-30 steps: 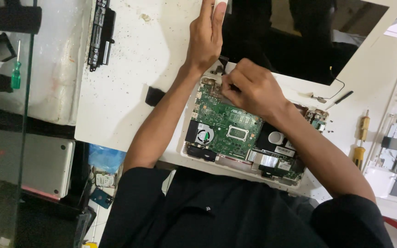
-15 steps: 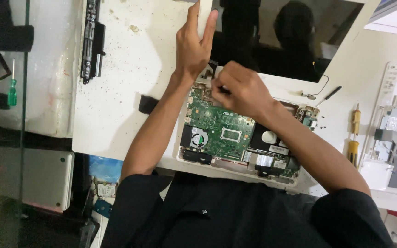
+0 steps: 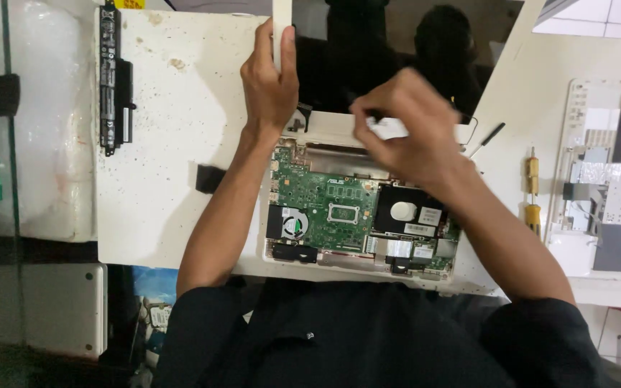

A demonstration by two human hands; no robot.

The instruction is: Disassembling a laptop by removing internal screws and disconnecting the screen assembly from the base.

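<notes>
The open laptop [image 3: 357,215] lies on the white bench [image 3: 159,144], its long side running from 9 to 3 o'clock. The left hand [image 3: 271,79] holds the screen's white edge [image 3: 280,32] at 12 o'clock, grip closed around it. The right hand [image 3: 404,126], blurred, hovers over the hinge strip [image 3: 332,136], just at 12 o'clock of the green board [image 3: 332,208]; I cannot tell its grip.
</notes>
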